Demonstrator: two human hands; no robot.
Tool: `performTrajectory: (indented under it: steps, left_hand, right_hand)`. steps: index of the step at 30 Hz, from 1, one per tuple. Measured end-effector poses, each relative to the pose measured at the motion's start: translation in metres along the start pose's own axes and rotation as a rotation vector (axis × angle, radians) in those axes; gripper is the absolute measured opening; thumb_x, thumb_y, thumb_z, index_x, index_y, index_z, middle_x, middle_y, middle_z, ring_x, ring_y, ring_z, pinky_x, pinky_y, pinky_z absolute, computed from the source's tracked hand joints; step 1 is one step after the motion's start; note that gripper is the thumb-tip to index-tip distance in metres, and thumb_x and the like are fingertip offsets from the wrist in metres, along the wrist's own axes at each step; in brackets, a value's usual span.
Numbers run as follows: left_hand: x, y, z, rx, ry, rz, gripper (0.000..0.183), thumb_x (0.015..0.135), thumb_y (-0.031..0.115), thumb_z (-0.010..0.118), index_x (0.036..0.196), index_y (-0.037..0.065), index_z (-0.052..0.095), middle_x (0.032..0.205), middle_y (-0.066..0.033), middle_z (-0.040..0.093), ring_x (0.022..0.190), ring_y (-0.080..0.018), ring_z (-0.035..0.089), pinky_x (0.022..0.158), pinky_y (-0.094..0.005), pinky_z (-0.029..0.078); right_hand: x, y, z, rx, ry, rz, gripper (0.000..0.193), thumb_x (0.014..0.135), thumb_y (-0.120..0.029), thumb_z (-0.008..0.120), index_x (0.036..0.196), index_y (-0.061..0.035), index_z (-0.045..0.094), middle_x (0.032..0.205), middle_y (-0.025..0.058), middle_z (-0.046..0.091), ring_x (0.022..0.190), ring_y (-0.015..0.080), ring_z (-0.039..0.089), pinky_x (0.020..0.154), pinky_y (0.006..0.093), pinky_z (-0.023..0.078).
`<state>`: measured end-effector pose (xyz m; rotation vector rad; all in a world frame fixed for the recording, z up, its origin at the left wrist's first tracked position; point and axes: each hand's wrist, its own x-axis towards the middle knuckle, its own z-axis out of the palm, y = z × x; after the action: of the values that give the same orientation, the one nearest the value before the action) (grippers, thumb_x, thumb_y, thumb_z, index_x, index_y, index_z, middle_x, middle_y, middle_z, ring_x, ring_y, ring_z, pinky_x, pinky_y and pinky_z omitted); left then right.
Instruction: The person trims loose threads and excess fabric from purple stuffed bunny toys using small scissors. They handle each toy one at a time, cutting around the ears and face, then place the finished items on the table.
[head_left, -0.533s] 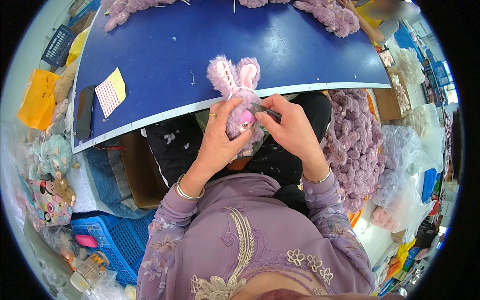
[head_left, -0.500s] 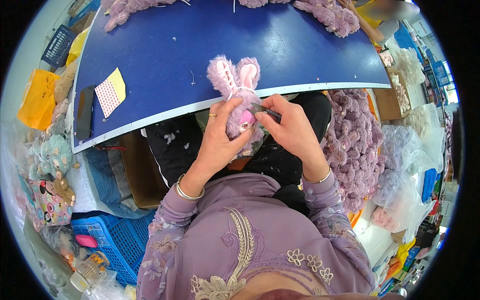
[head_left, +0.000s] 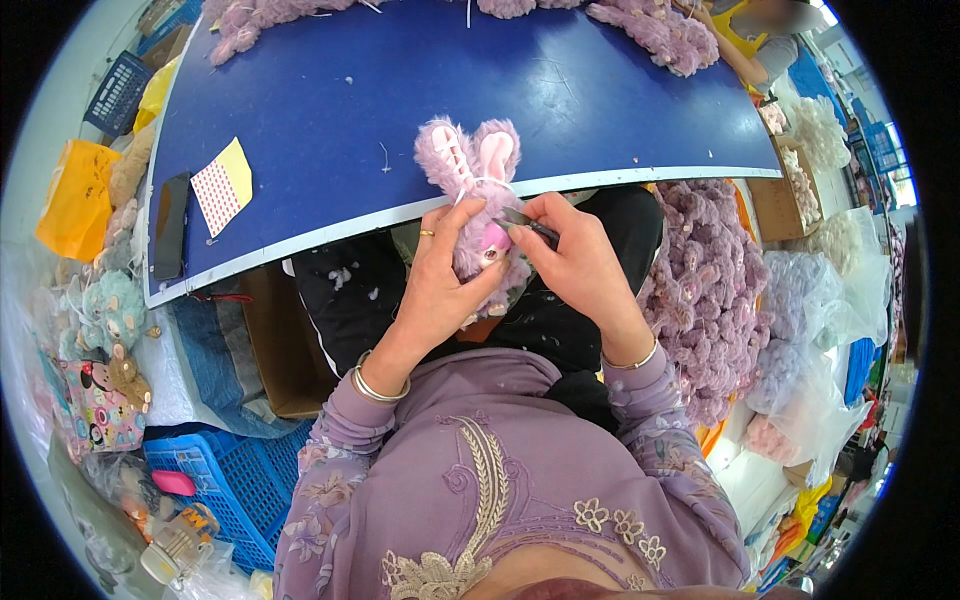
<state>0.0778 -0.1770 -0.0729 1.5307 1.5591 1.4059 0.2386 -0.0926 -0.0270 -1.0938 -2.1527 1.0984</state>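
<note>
A plush bunny with mauve fur, pink-lined ears and a bright pink patch on its face sits at the table's front edge, ears leaning over the top. My left hand is closed round its head and body, thumb on the face. Against the face's right side, my right hand grips small dark snips, their two pointed blades touching or nearly touching the fur beside the pink patch. A white cord crosses the base of the ears.
The blue table carries a phone, a dotted sticker sheet and mauve plush pieces at its far edge. A heap of mauve plush lies right of my legs. A blue crate stands lower left. Another person's arm shows far right.
The bunny has dipped slightly toward me, its ears a little lower. My right hand and the snips have shifted slightly, still at the same side of the face.
</note>
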Motion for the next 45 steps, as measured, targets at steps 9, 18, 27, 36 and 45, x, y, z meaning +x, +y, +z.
performTrajectory:
  steps: [9, 18, 27, 36, 45]
  left_hand:
    - [0.001, 0.003, -0.003, -0.067, 0.019, -0.04, 0.063, 0.075, 0.01, 0.076, 0.13, 0.004, 0.047, 0.118, -0.0147, 0.049, 0.112, -0.0272, 0.052, 0.097, -0.0354, 0.041]
    - [0.001, 0.002, -0.002, -0.099, 0.014, -0.065, 0.064, 0.074, 0.01, 0.076, 0.131, 0.004, 0.046, 0.118, -0.0142, 0.049, 0.114, -0.0262, 0.051, 0.098, -0.0347, 0.041]
    - [0.001, 0.002, -0.002, -0.058, 0.012, -0.037, 0.062, 0.075, 0.01, 0.075, 0.13, 0.004, 0.047, 0.118, -0.0152, 0.048, 0.111, -0.0274, 0.051, 0.096, -0.0353, 0.041]
    - [0.001, 0.0, 0.0, -0.037, 0.006, -0.019, 0.061, 0.075, 0.012, 0.075, 0.129, 0.004, 0.047, 0.116, -0.0157, 0.049, 0.11, -0.0284, 0.052, 0.095, -0.0358, 0.041]
    - [0.002, 0.004, 0.0, -0.107, -0.042, -0.077, 0.063, 0.076, 0.013, 0.076, 0.131, 0.004, 0.047, 0.118, -0.0138, 0.048, 0.113, -0.0249, 0.051, 0.098, -0.0345, 0.04]
  right_hand:
    - [0.006, 0.018, 0.012, 0.535, -0.06, 0.079, 0.018, 0.091, -0.011, 0.064, 0.097, 0.0039, 0.056, 0.082, 0.0033, 0.063, 0.072, 0.005, 0.054, 0.06, 0.0234, 0.045]
    - [0.003, 0.005, 0.005, 0.311, -0.056, 0.073, 0.018, 0.09, -0.009, 0.065, 0.101, 0.0035, 0.057, 0.083, 0.0014, 0.063, 0.074, 0.0035, 0.054, 0.062, 0.0198, 0.043]
    - [0.002, 0.009, 0.004, 0.242, -0.008, 0.017, 0.019, 0.086, -0.011, 0.067, 0.095, 0.0033, 0.059, 0.075, 0.0059, 0.062, 0.064, 0.0076, 0.052, 0.055, 0.0251, 0.043]
    - [0.003, -0.001, 0.0, 0.21, -0.062, 0.09, 0.019, 0.091, -0.011, 0.064, 0.098, 0.0044, 0.056, 0.08, 0.0027, 0.063, 0.064, 0.0043, 0.051, 0.053, 0.0217, 0.041]
    - [0.009, 0.019, 0.0, 0.97, -0.073, 0.191, 0.016, 0.093, -0.016, 0.062, 0.099, -0.0016, 0.058, 0.075, -0.0044, 0.053, 0.062, 0.0008, 0.042, 0.052, 0.0172, 0.033]
